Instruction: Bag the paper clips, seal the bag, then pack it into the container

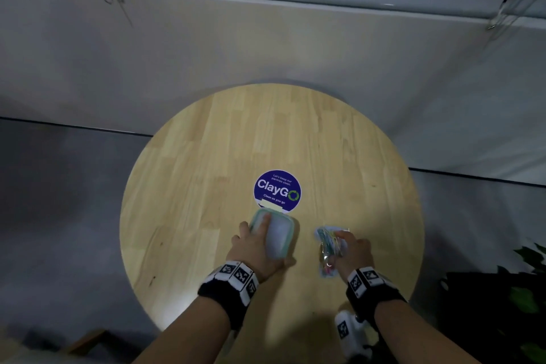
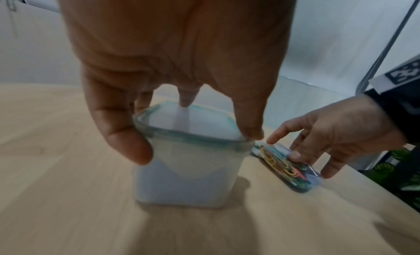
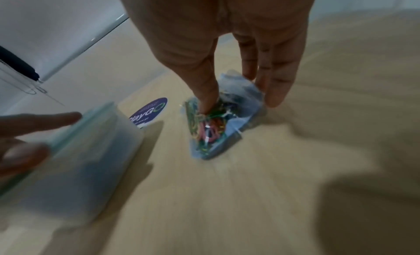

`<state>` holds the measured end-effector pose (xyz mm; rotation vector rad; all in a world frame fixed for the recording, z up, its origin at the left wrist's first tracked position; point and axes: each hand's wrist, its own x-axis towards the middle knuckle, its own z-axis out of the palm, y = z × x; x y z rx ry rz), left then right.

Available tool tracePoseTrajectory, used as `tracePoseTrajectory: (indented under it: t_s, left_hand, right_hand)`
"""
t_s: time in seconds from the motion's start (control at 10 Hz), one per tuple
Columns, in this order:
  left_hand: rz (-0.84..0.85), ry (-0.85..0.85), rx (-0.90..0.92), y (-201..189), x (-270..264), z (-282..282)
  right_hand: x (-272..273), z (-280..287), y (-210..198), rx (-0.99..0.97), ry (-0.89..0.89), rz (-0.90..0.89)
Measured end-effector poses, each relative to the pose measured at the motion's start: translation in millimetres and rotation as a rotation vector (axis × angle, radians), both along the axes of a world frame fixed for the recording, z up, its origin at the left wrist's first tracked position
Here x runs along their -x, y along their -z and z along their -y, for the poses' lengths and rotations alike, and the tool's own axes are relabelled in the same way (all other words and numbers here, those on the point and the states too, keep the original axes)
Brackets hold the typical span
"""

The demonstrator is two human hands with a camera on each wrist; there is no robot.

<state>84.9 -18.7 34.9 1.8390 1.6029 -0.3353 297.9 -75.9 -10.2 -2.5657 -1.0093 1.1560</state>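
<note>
Paper clips [image 2: 280,162] lie bagged under the right hand [image 1: 353,251], whose fingertips pinch the bag [image 3: 218,126] on the surface [image 1: 206,156]. Left hand [image 1: 254,248] grips the lidded container [image 2: 191,169] just beside it. Risks: slippery film could escape the pinch, and the unopened lid blocks packing.

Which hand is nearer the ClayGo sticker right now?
Left. The left hand grips the container touching the ClayGo sticker; the right hand holds the bag farther off.
</note>
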Motion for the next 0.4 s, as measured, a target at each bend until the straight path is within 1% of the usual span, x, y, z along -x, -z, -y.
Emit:
tracePoseTrajectory:
  t_s: [0.1, 0.2, 0.3, 0.4]
  left_hand:
    - [0.027, -0.098, -0.026, 3.0, -6.1, -15.8]
    - [0.001, -0.109, -0.035, 6.0, -7.2, -31.5]
    - [-0.010, -0.113, -0.022, -3.0, -6.2, -45.6]
    - [-0.021, -0.090, -0.045, -12.7, 3.2, -39.9]
  right_hand:
    - [17.7, -15.4, 5.2, -0.118, -0.013, -0.042]
    - [32.1, -31.6, 8.3, -0.205, -0.040, -0.086]
    - [38.0, -45.2, 5.9, -0.220, -0.048, -0.108]
    - [29.3, -42.8, 0.6, -0.356, -0.012, -0.099]
